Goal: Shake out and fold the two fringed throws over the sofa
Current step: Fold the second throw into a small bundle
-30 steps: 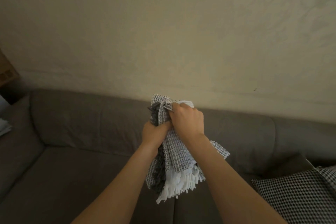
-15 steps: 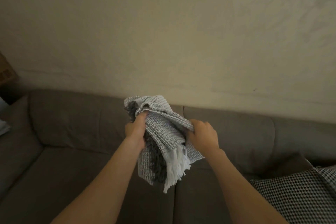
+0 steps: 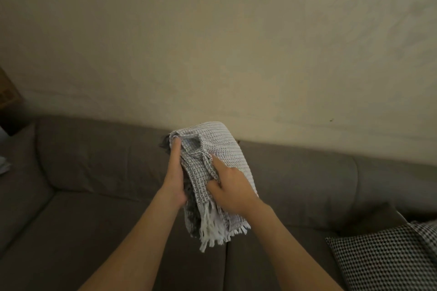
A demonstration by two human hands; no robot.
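Roughly folded, the throw (image 3: 220, 149) hangs as a thick bundle above the sofa (image 3: 94, 160), left grip (image 3: 175, 173) clasped round its edge, right grip (image 3: 230, 188) pinching its layers; draping it, and any second throw, seem left to do.

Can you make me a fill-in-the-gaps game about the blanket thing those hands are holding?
1. The left hand and right hand both hold one bunched throw above the ____.
2. Its fringe hangs down and is ____ in colour.
3. The checked cushion lies to the person's ____.

Missing words: sofa; white; right.
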